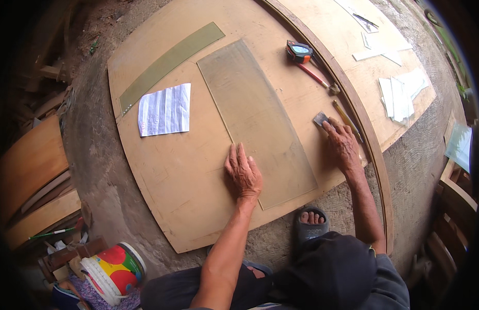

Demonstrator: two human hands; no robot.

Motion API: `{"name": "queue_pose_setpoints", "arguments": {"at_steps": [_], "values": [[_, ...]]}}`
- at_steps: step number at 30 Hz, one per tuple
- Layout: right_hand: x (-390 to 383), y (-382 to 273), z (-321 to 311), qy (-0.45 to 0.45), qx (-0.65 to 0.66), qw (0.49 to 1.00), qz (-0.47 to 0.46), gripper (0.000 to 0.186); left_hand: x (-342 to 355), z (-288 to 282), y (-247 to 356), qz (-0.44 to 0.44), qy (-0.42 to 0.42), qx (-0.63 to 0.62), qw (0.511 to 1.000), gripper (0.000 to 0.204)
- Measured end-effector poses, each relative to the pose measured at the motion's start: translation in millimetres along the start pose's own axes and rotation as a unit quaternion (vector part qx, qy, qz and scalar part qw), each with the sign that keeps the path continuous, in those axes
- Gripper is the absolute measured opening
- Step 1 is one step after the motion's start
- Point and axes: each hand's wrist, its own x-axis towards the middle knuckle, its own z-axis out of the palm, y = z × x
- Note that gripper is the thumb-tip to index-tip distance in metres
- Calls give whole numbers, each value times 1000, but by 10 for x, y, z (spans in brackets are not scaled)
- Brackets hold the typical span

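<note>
A long rectangular pane of tinted glass [257,113] lies flat on the plywood board [167,206]. My left hand [244,173] rests on the pane's left edge, its fingers stretched out and holding nothing. To the right of the pane, my right hand [343,147] has its fingertips on a small flat grey block [320,119], which lies at the board's surface; the thumb is hidden. Close beside that hand, a yellowish pen-like tool [348,120] lies along the long wooden strip [348,88].
A narrow greenish glass strip [172,67] and a creased paper sheet [164,110] lie left of the pane. A tape measure [300,50] and a red pencil [312,75] lie beyond my right hand. Glass offcuts [399,98] sit past the strip. A colourful bucket [115,271] stands lower left.
</note>
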Motion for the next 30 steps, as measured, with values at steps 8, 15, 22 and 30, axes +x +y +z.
{"name": "queue_pose_setpoints", "arguments": {"at_steps": [8, 15, 22, 30], "values": [[-43, 158, 26, 13, -11, 1000, 17, 63, 170, -134, 251, -183, -34, -193, 963, 52], [-110, 241, 89, 35, -3, 999, 34, 62, 329, -138, 223, -277, -26, -341, 898, 59], [-103, 438, 41, 23, 3, 1000, 10, 62, 371, -167, 296, -268, -53, -386, 881, 61], [-307, 93, 10, 112, 46, 992, 36, 41, 369, -157, 489, -280, -75, -379, 879, 62]]}}
